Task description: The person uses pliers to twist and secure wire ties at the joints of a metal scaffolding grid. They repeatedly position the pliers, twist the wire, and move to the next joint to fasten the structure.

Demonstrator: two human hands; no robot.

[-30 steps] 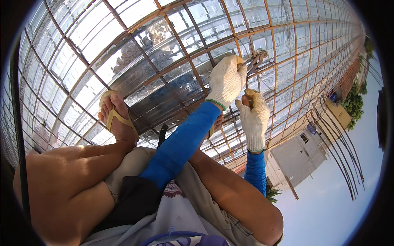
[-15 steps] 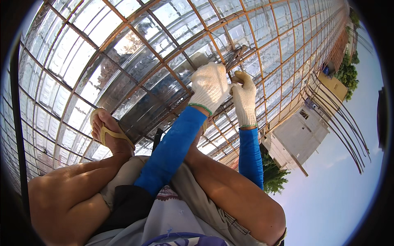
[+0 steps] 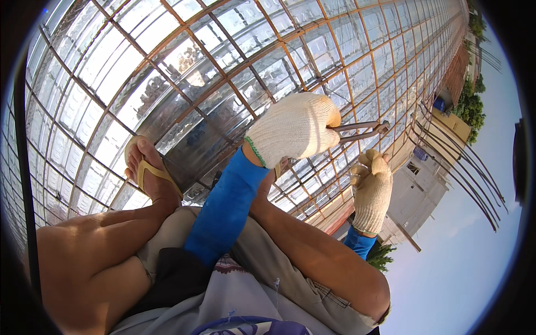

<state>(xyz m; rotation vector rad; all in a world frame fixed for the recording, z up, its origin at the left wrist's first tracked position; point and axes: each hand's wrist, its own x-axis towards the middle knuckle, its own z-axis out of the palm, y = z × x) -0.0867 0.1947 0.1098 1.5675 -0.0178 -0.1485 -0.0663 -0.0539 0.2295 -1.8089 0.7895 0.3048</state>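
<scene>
My left hand (image 3: 296,125), in a white knit glove with a blue sleeve behind it, is closed round the handles of rusty metal pincers (image 3: 360,130). Their head points right, above the rebar mesh (image 3: 226,78). To the right and slightly nearer, my right hand (image 3: 373,187) is raised in a matching glove, apart from the pincers. Its fingers are curled in toward the palm; anything in them is too small or hidden to make out. Rusty bars cross in a grid under both hands, with shiny metal decking sheet (image 3: 173,142) beneath.
My sandalled left foot (image 3: 153,167) rests on the mesh; the other foot is mostly hidden behind my left arm. Long bent bars (image 3: 460,162) stick out at the right. Beyond them stand a grey building (image 3: 416,190), trees (image 3: 472,109) and open sky past the edge.
The hands have moved apart. My left hand has shifted right and turned the pincers off the mesh to point right. My right hand has moved right and toward me.
</scene>
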